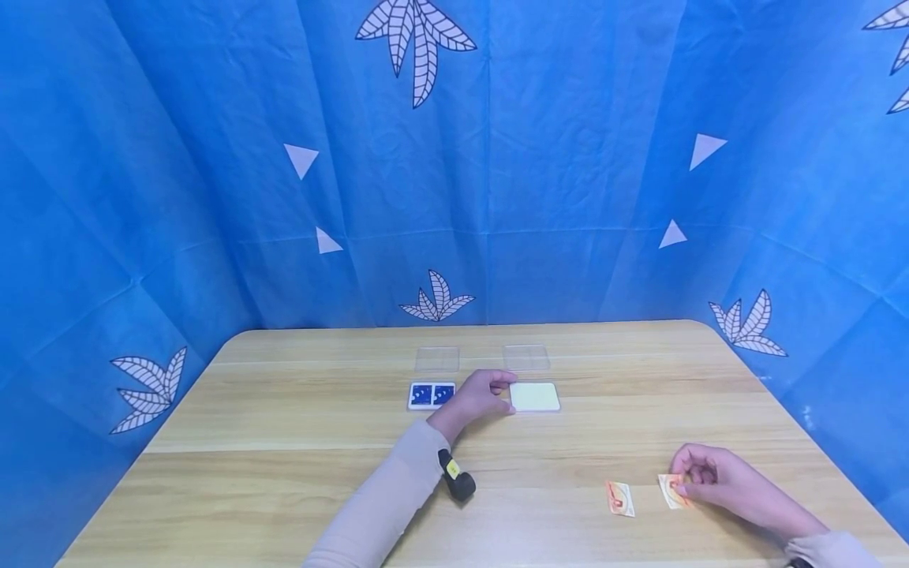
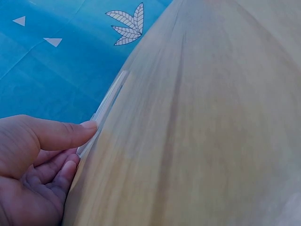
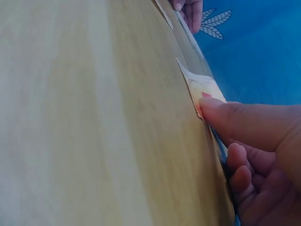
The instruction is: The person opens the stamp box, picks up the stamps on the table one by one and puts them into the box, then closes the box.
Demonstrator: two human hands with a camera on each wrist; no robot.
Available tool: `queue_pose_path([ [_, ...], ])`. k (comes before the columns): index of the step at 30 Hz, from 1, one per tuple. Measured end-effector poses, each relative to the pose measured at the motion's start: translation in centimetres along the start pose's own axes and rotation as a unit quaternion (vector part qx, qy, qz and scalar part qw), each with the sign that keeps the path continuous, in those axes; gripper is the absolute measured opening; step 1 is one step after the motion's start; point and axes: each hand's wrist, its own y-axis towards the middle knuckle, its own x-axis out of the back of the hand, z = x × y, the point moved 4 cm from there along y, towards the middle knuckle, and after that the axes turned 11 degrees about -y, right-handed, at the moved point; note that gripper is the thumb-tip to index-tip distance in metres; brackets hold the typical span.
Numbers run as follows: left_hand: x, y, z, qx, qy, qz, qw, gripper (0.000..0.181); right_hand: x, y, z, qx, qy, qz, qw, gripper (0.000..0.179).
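Note:
My left hand (image 1: 483, 396) grips the left end of a shallow clear plastic case (image 2: 104, 113) with a pale yellow surface (image 1: 536, 397) in it, thumb at the near corner and a finger at the far one. At the front right, my right hand (image 1: 731, 483) pinches a small orange-and-white paper piece (image 1: 671, 491) between thumb and fingers. In the right wrist view the paper (image 3: 195, 84) bends up at its far edge. A matching orange-and-white paper piece (image 1: 620, 499) lies on the table just left of it.
Left of my left hand lies a white-edged case (image 1: 420, 405) showing two dark blue patterned squares. Behind the cases are two clear plastic lids (image 1: 436, 360), one toward each side. Blue curtains (image 1: 568, 158) hang around the wooden table (image 1: 298, 489).

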Motion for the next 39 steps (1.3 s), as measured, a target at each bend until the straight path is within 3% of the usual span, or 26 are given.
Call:
queue_pose_path([
  [14,0.1,0.0,0.1,0.000,-0.003,0.001,1.0000,0.053,0.5,1.1,0.0,-0.063,-0.031,-0.028,0.9971,0.011],
  [23,0.1,0.1,0.2,0.007,-0.001,-0.001,1.0000,0.054,0.2,3.3,0.8,-0.133,-0.035,-0.011,0.9904,0.025],
  [29,0.1,0.1,0.2,0.008,0.003,-0.002,1.0000,0.054,-0.1,5.1,1.4,-0.143,-0.015,-0.006,0.9896,0.029],
  [39,0.1,0.0,0.0,0.019,0.005,-0.003,0.9998,0.054,-0.8,8.2,1.8,-0.146,-0.031,-0.030,0.9883,0.032],
])
